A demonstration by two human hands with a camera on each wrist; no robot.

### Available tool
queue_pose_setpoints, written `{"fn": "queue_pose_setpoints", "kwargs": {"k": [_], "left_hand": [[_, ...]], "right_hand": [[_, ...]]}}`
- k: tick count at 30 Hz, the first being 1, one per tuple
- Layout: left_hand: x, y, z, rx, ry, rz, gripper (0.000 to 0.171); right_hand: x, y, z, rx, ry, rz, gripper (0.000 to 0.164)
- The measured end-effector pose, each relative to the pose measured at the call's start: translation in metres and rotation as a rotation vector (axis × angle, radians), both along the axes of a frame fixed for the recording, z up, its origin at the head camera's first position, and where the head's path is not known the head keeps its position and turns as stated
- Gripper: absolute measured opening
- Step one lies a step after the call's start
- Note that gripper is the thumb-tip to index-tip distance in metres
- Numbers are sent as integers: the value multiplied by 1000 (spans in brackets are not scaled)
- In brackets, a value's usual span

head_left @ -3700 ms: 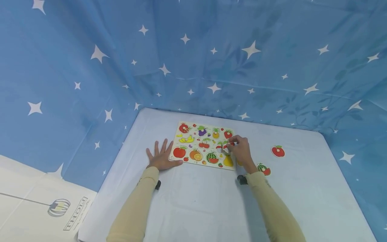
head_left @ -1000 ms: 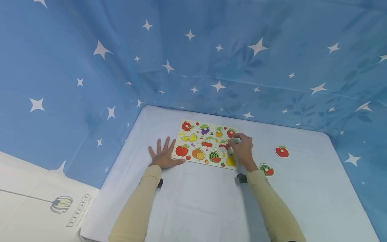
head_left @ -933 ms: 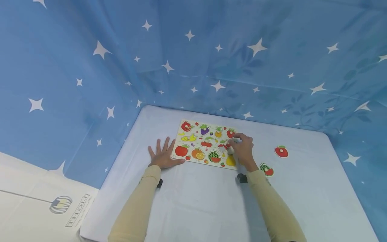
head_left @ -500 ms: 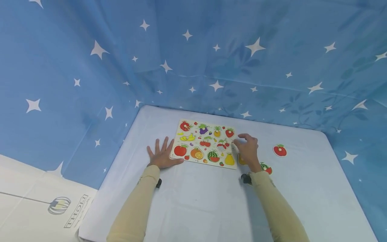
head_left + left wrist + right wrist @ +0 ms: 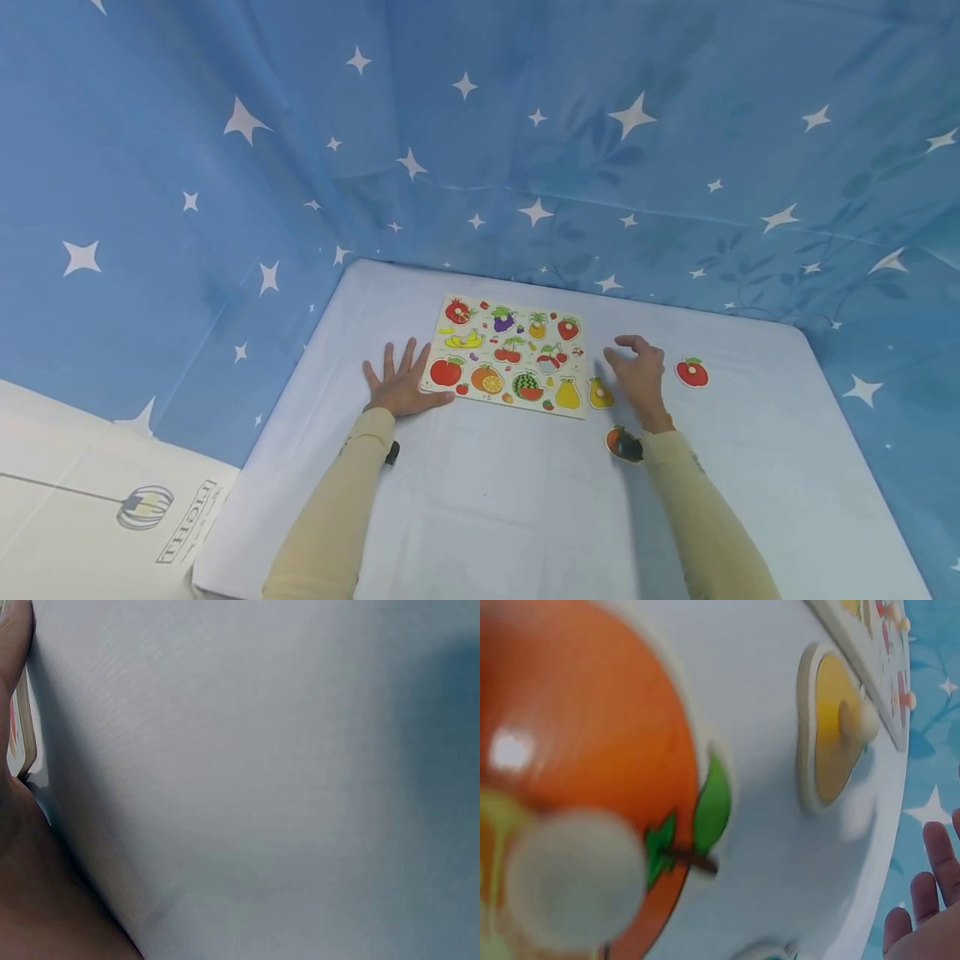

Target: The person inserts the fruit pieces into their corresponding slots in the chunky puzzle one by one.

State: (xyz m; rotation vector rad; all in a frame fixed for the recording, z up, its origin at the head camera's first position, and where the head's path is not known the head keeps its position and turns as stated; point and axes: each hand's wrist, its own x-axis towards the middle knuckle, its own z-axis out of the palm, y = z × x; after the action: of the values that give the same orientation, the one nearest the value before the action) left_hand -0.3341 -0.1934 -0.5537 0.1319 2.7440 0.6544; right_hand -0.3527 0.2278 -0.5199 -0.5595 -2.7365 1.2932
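My left hand (image 5: 401,392) lies spread on the table at the left end of a fruit peg puzzle board (image 5: 528,360), thumb along its front corner. To the right of the board, my right hand (image 5: 640,371) hovers with bent fingers, thumb and index finger apart, holding nothing. Beneath and beside it is a yellow pear piece (image 5: 600,393), close to the board's edge. An orange piece (image 5: 592,712) with a round knob looms large in the right wrist view; the wrist camera partly covers it in the head view. Farther right sits a red apple piece (image 5: 691,372).
A pale cloth covers the table (image 5: 480,508). Blue star-patterned fabric (image 5: 435,133) rises behind it. In the left wrist view, mostly cloth shows, with part of the hand and the board's edge at the left.
The right hand has let go of a red fruit piece at the board's right side and moved right. The pear piece is uncovered; the watermelon piece is now hidden. The left hand stays.
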Motion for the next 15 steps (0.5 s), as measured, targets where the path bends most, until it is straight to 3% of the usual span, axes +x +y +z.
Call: {"fn": "queue_pose_setpoints", "kwargs": {"k": [7,15], "left_hand": [[-4,-4,-10,6,14,-14,121],[0,-1,-3,13,1,-20,120]], "right_hand": [[2,8,1,31,29,-20,44],[7,17,1,-4,32,-56,47]]}}
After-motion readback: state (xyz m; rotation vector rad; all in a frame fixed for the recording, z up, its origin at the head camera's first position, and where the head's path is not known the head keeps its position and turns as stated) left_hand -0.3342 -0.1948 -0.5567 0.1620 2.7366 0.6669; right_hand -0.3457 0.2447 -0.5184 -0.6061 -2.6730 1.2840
